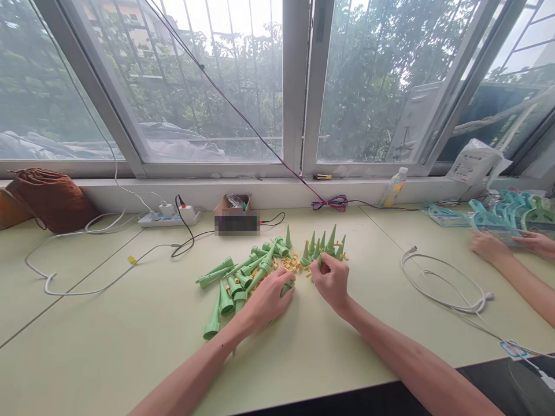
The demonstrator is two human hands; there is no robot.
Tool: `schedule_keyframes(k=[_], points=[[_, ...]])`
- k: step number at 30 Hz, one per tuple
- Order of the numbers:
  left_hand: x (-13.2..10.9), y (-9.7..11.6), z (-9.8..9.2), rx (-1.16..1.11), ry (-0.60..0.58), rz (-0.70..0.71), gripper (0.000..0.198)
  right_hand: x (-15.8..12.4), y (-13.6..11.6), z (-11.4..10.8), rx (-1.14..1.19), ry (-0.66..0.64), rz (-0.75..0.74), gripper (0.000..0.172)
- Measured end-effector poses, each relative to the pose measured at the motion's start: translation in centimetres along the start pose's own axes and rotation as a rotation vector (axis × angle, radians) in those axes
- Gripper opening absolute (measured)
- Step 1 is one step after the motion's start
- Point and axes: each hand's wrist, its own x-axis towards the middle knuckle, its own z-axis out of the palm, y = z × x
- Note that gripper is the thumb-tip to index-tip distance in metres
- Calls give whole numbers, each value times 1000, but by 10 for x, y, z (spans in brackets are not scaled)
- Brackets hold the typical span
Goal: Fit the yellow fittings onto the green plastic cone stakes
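Note:
Green plastic watering spikes (225, 303) lie in a loose heap at the middle of the table, pointing various ways. Small yellow valves (295, 264) are scattered beside and among them. My left hand (269, 296) rests over the right side of the heap, its fingers curled round one green spike (287, 287), partly hidden. To the right, several spikes with yellow pieces (332, 242) stand upright in a cluster. At the near edge of that cluster, my right hand (333, 279) is closed in a pinch on a green spike whose lower part is hidden by the fingers.
Another person's hands (489, 247) handle turquoise plastic clips (505, 214) at far right. A white cable (446, 300) lies coiled on the right. Behind are a power strip (169, 216), a small cardboard box (234, 203), a bottle (393, 188) and a brown bag (52, 199).

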Motion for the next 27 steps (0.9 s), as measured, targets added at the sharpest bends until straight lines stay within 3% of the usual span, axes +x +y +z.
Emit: schedule_keyframes(k=[12, 21, 27], points=[[0, 1, 1, -28, 43, 18, 16, -2, 5, 3, -117, -96, 33, 34], [0, 1, 0, -38, 41, 18, 17, 0, 0, 1, -98, -52, 54, 31], [0, 0, 0, -57, 63, 9, 17, 1, -9, -3, 10, 59, 40, 18]])
